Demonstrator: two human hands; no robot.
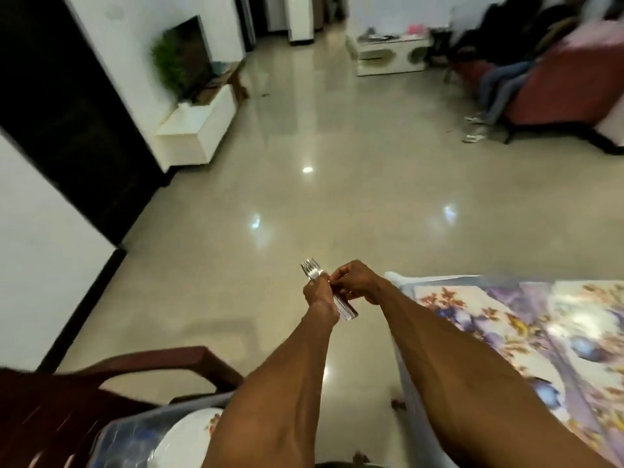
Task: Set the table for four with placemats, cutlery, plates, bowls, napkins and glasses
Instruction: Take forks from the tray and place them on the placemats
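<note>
**Q:** Forks (312, 272) were bunched in the left hand (317, 292), held out over the floor just off the table's (472, 319) left edge, right? Which step?

**A:** Cutlery, I'd say. Left hand was wrapped round the handles, right hand (354, 282) pinching at the bundle, probably to pull one out. Next it'd need laying on the table.

**Q:** How many forks?

**A:** Couldn't tell, too blurry. No place settings showed on that floral cloth, most of it was cut off. Only a slice of a plate (189, 440) showed at the bottom edge.
</note>
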